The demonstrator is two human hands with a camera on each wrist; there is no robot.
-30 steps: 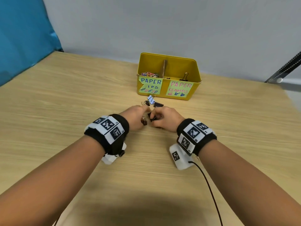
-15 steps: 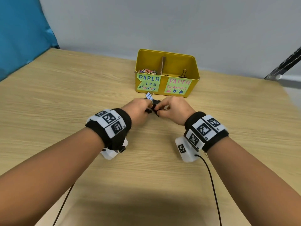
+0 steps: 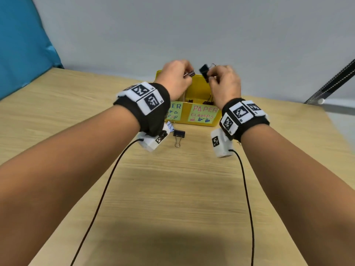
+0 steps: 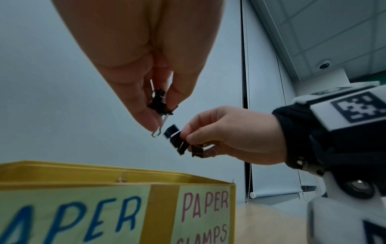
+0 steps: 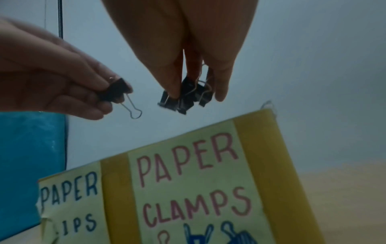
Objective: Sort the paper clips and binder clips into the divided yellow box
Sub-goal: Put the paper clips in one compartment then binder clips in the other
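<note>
Pale wood-grain worktop runs back to a grey wall, with the divided yellow box standing near its far edge, its front labels reading "PAPER ...IPS" on the left and "PAPER CLAMPS" on the right. Both hands are raised above the box: the left hand pinches one black binder clip with a wire handle hanging free, while the right hand pinches a small cluster of black binder clips. Another black binder clip lies on the worktop just in front of the box.
</note>
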